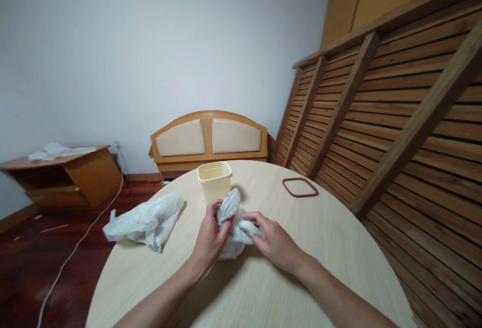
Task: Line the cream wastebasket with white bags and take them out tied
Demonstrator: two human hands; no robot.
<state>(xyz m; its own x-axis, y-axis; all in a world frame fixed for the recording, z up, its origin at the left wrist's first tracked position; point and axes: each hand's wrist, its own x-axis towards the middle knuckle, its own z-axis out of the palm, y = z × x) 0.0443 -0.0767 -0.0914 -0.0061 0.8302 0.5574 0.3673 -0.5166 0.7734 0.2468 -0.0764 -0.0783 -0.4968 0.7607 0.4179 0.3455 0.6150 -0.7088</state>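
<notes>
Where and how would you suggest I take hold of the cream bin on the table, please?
I'd pinch the cream bin by its left rim, coming from above, thumb inside and fingertips outside. It stands upright with its top open, so that edge looks easy to grasp, whereas the left hand and crumpled bag cover part of its lower front.

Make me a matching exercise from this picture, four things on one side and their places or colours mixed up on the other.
Things:
1. Bin
2. Ring
3. Bunched bag
4. Loose bag

Places or colours:
A. Overhanging the left edge of the table
B. Pale yellow
C. Between the left hand and right hand
D. Brown

Pairs: 1-B, 2-D, 3-C, 4-A
</notes>
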